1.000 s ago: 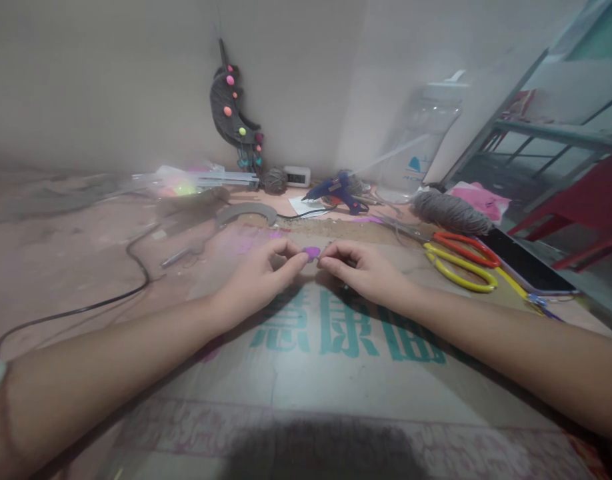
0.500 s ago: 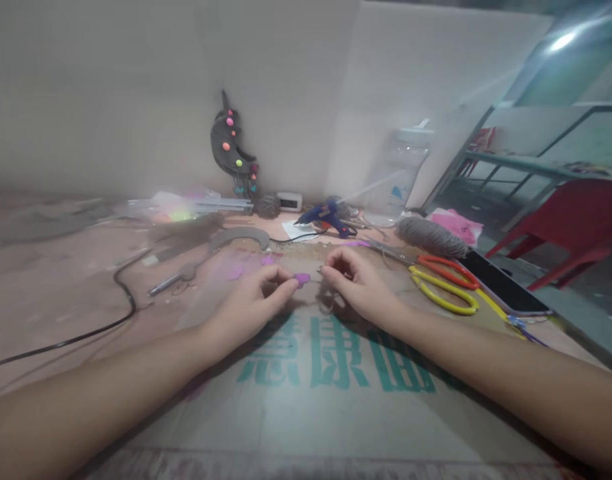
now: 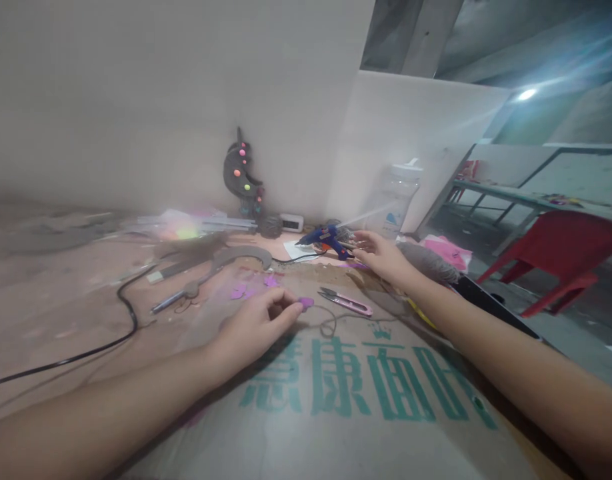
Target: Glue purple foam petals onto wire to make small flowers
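Note:
My left hand (image 3: 259,327) pinches a small purple piece (image 3: 307,303) between thumb and fingertips, low over the printed board. Thin cord (image 3: 328,328) curls on the board right beside that piece. My right hand (image 3: 381,259) reaches toward the back of the table, thumb and fingers apart at the rear of a blue glue gun (image 3: 322,237). I cannot make out how firmly it touches the gun. Between my hands lie thread snips (image 3: 347,303) with a pink handle. More purple pieces (image 3: 241,291) lie beyond my left hand.
A grey crescent with coloured dots (image 3: 239,173) leans on the wall. A grey crescent shape (image 3: 246,253), clear bottle (image 3: 393,200), grey yarn (image 3: 429,261) and phone (image 3: 493,307) lie around. A black cable (image 3: 135,313) crosses the left side. A red chair (image 3: 561,250) stands right.
My right hand has left the spot beside the purple piece and moved away from me to the glue gun, uncovering the snips. My left hand keeps its pinch. The view has tilted up.

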A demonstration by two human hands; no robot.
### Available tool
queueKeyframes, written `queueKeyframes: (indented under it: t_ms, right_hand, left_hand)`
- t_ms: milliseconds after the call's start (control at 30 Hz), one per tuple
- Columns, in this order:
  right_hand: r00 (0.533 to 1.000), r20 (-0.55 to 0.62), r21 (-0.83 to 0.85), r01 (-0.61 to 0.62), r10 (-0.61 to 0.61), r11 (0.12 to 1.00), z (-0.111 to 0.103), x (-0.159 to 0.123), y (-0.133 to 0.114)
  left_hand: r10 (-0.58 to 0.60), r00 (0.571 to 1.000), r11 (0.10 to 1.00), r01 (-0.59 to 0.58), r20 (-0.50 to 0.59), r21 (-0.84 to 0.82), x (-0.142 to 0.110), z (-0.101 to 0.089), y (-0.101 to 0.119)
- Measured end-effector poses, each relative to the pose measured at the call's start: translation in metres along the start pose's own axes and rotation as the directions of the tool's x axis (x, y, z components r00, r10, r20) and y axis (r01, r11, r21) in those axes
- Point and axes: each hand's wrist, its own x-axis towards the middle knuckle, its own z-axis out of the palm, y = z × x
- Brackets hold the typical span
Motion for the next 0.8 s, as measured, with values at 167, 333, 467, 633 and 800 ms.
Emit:
queueKeyframes:
  t_ms: [167, 333, 467, 633, 800]
  right_hand:
    - [0.994, 0.112, -0.098, 0.021, -0.009, 0.995, 0.016, 0.032, 0.002]
    - [0.986, 0.168, -0.187, 0.023, 0.009, 0.982, 0.038, 0.05, -0.008]
    - [0.984, 0.178, -0.164, 0.004, 0.025, 0.987, 0.042, 0.056, -0.013]
    - [0.987, 0.148, -0.072, -0.056, 0.066, 0.996, 0.028, 0.059, -0.023]
    - [0.985, 0.17, 0.121, -0.013, -0.008, 0.993, 0.002, 0.033, -0.047]
  left_hand:
    - [-0.011, 1.0, 1.0, 0.011, 0.02, -0.016, -0.001, -0.001, 0.003]
    - [-0.037, 0.999, 0.999, 0.037, 0.02, -0.003, -0.001, -0.002, 0.01]
    - [-0.029, 0.999, 1.0, 0.029, 0.027, 0.003, -0.001, -0.003, 0.011]
    - [-0.021, 0.999, 1.0, 0.02, 0.037, 0.012, -0.001, -0.003, 0.009]
    - [-0.026, 1.0, 1.0, 0.026, 0.01, -0.006, -0.001, -0.001, 0.005]
